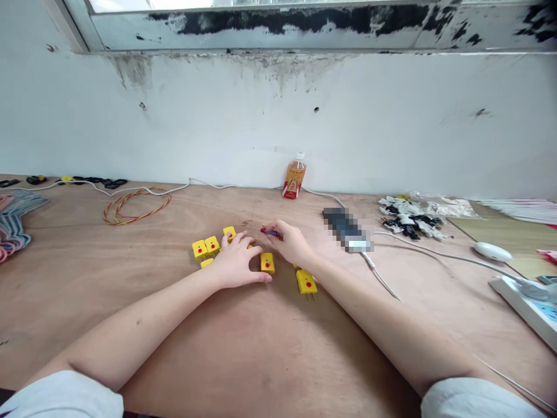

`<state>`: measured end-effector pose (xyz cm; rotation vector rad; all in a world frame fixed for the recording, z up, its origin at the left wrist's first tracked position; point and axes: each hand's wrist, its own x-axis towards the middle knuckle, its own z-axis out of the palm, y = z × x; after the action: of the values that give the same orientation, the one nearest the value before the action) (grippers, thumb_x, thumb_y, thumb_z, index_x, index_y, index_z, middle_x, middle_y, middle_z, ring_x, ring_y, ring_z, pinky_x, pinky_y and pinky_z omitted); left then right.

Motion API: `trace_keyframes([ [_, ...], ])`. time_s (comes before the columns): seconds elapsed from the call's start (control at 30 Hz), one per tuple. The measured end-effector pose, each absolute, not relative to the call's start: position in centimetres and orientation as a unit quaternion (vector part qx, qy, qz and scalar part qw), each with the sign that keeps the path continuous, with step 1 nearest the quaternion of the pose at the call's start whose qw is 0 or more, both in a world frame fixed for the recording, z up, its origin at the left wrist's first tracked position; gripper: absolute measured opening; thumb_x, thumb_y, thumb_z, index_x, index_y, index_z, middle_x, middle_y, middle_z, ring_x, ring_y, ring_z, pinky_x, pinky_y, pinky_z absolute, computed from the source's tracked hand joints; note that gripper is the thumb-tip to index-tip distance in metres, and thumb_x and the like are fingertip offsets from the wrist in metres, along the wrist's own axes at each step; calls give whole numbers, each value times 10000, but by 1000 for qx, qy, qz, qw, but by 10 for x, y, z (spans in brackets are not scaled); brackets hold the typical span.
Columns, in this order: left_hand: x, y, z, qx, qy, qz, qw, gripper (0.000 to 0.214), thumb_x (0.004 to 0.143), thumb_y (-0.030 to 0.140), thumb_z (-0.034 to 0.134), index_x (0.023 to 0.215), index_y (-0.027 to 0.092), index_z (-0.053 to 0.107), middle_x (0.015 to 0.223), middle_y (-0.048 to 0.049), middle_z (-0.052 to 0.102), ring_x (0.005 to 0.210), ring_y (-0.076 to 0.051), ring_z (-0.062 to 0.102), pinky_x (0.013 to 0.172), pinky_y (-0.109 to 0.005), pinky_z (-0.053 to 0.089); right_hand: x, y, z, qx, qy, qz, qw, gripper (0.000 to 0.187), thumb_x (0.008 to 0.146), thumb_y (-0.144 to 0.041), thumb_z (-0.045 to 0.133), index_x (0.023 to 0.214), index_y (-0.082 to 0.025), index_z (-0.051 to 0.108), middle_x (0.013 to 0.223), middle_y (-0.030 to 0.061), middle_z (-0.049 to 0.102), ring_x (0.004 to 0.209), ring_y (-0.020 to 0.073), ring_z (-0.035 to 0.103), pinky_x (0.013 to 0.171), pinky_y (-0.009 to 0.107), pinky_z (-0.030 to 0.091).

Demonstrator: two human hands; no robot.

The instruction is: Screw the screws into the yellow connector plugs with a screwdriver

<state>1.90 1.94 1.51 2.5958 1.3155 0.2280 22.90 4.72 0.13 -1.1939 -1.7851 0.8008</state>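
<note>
Right hand (pixel 290 244) pinches a small purple screwdriver (pixel 268 232); left hand (pixel 235 262), fingers spread, seemingly rests among yellow plugs (pixel 267 262).

My left hand (pixel 237 262) lies low and arched, palm down, with its fingers (pixel 229 244) curled forward and its thumb (pixel 261 278) stretched out sideways toward my right hand. My right hand (pixel 292 244) angles in just beside it, not touching it, palm down and turned inward, with its fingertips (pixel 270 227) pinched closed around a thin grip. My left forearm (pixel 130 342) and right forearm (pixel 369 328) run bare from the lower corners of the view, converging toward my wrists, and each disappears at the bottom into a white sleeve (pixel 61 397).
</note>
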Motion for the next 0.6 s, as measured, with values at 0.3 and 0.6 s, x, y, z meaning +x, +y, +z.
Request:
trace_keyframes([
  [0.3, 20, 21, 14, 888, 443, 67, 103, 726, 790, 845, 647, 1293, 324, 705, 1505, -138, 578, 1473, -430, 413, 1224, -731, 151, 227, 50, 1, -466, -738, 305, 380, 109, 952, -222, 651, 1048, -203, 697, 1152, 97, 792, 1071, 234, 753, 967, 435, 590],
  [0.6, 20, 21, 13, 889, 441, 71, 102, 743, 785, 851, 650, 1297, 317, 708, 1486, -142, 593, 1453, -418, 439, 1224, -728, 164, 229, 49, -3, -473, -714, 313, 410, 130, 943, -265, 661, 1046, -202, 708, 1154, 93, 794, 1066, 225, 753, 957, 417, 595],
])
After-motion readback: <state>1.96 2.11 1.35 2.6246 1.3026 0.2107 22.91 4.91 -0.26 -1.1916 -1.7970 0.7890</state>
